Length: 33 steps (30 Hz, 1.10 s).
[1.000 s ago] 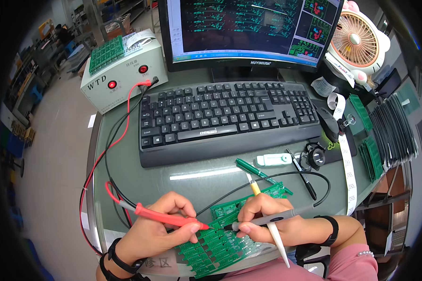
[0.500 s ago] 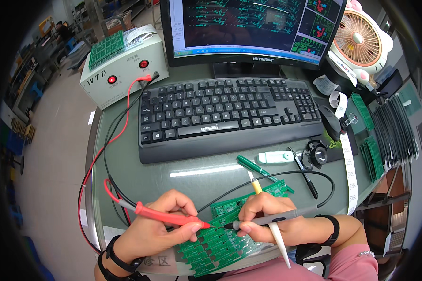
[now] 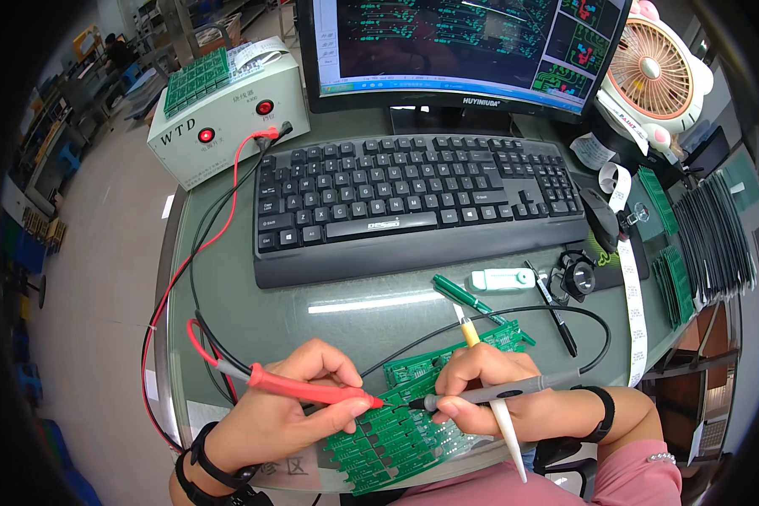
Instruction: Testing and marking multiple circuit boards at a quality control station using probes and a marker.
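My left hand [image 3: 299, 396] pinches a red test probe [image 3: 312, 390], its tip pointing right at the green circuit board panel [image 3: 379, 455]. Between the fingers of my right hand [image 3: 489, 392] is a grey-black test probe [image 3: 506, 390], angled left so that both tips come close together over the panel. Whether the tips touch the board is too small to tell. Tucked in the same right hand is a craft knife [image 3: 508, 438] with a pale tapered handle, its blade end sticking up past the knuckles. Another green board [image 3: 506, 337] lies partly under the first.
Beyond my hands lie a green marker [image 3: 464, 297], a mint-white case [image 3: 513, 279], a black pen [image 3: 557, 316] and a loupe [image 3: 577, 275]. A keyboard [image 3: 413, 244], mouse [image 3: 597, 218], white power box [image 3: 228, 126], monitor [image 3: 472, 51] and fan [image 3: 649, 76] stand farther back. Probe cables [image 3: 190, 253] loop at left.
The whole view has shifted slightly, so the scene sits a little farther right and lower. Both hands keep their grips, with the probe tips still close together over the panel.
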Motion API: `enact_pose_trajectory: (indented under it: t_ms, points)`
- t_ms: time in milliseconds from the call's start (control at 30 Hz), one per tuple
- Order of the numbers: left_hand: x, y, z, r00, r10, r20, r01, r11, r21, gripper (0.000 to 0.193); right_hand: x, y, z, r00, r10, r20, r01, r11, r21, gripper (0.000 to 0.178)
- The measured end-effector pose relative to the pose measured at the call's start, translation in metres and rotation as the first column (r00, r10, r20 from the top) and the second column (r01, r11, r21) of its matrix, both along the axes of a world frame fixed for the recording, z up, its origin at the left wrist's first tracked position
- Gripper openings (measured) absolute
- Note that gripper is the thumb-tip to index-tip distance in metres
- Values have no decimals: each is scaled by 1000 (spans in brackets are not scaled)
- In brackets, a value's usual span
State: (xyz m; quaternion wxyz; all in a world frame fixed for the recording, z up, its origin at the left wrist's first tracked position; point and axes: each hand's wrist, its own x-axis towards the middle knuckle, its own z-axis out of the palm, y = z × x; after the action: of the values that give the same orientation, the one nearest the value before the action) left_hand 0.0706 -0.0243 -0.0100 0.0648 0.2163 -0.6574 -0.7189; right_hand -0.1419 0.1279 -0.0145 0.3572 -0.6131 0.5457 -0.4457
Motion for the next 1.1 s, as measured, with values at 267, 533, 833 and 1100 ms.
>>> enact_pose_trajectory:
  t_ms: [267, 533, 833, 1100]
  points:
    - [2, -3, -2, 999, -29, -42, 34, 990, 134, 23, 5, 2, -5, 996, -57, 73, 57, 998, 0, 20]
    - [0, 3, 4, 998, -63, -30, 63, 998, -24, 39, 1, -11, 28, 982, -102, 158, 69, 977, 203, 22]
    - [2, 3, 5, 976, 209, -62, -217, 962, -169, 15, 11, -48, 67, 987, 146, -64, -145, 989, 5, 32]
    - [10, -30, 5, 786, 512, -347, -478, 858, 185, 21, -58, -68, 36, 855, -175, -488, 37, 959, -280, 11]
